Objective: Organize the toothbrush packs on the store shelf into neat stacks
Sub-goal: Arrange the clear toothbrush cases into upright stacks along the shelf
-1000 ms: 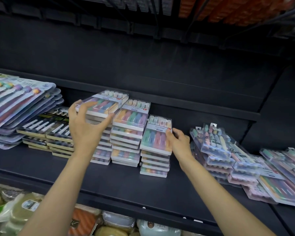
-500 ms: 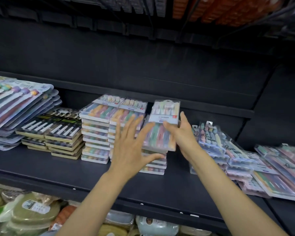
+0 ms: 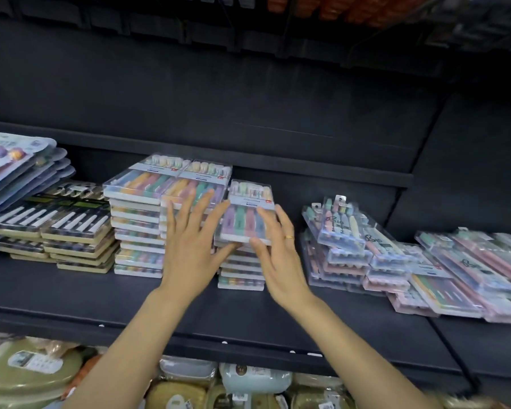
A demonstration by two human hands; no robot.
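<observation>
Since the earlier frame, the top toothbrush pack [image 3: 247, 217] has come down from its raised, tilted position and now lies on the third stack [image 3: 242, 268], slightly askew to the packs below it. Right hand [image 3: 278, 255]: thumb curled under the pack's near edge, fingers along its right side, gripping it; a gold ring sits on one finger. Left hand [image 3: 193, 246]: fingers straight and spread, palm forward, thumb tip touching the pack's lower left corner, holding nothing.

Just left of the third stack stand two taller stacks of the same clear-boxed packs [image 3: 148, 214], side by side and touching. Further left lie low stacks of dark toothbrush packs [image 3: 56, 228] with tan edges, then a slanted pile of large blister packs [image 3: 15, 172]. To the right, a loose heap of long clear packs [image 3: 396, 255] spreads along the dark shelf [image 3: 71, 293]. Below the shelf, green and pale blue packaged goods [image 3: 27, 370] are visible.
</observation>
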